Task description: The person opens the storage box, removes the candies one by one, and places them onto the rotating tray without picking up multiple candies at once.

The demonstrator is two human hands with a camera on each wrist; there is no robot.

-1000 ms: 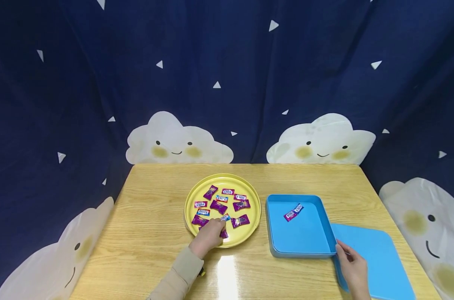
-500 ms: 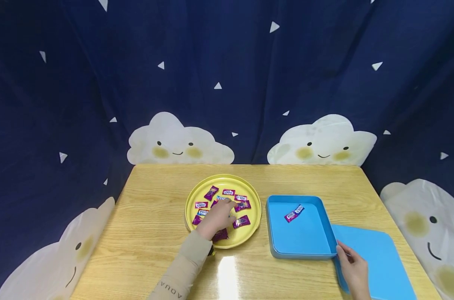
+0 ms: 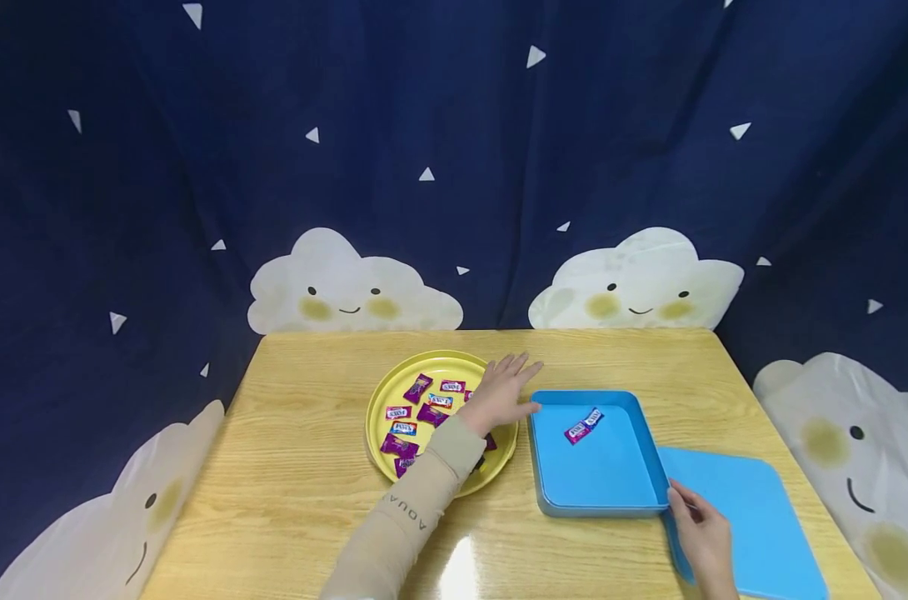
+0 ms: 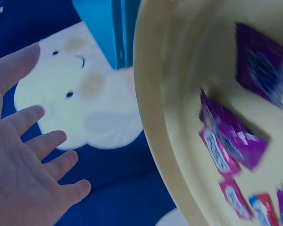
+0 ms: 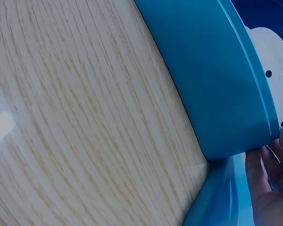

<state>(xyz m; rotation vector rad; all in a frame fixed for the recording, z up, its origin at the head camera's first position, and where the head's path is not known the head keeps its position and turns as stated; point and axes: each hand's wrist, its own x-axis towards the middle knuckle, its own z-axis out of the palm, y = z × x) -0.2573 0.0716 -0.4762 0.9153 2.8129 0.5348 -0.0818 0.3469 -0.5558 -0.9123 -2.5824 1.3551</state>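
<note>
My left hand (image 3: 499, 396), fingers spread, hovers over the right edge of a round yellow tray (image 3: 396, 387). In the left wrist view its palm (image 4: 19, 183) holds nothing. Purple wrapped candies (image 3: 418, 387) and small pink and blue candy packets (image 3: 397, 412) lie scattered on the tray; my hand and sleeve hide some. A square blue box (image 3: 604, 475) stands to the right, with a pink packet (image 3: 576, 432) and a blue packet (image 3: 594, 417) touching inside. My right hand (image 3: 705, 537) pinches the box's near right corner, thumb at the rim in the right wrist view.
A flat blue lid (image 3: 761, 517) lies right of the box, partly beneath my right hand. The wooden table (image 3: 296, 433) ends at a dark blue curtain (image 3: 424, 83) printed with clouds and triangles.
My left hand has gone from pinching near the tray's front candies, up across the tray to its right edge, fingers spreading. The right hand stays at the box corner.
</note>
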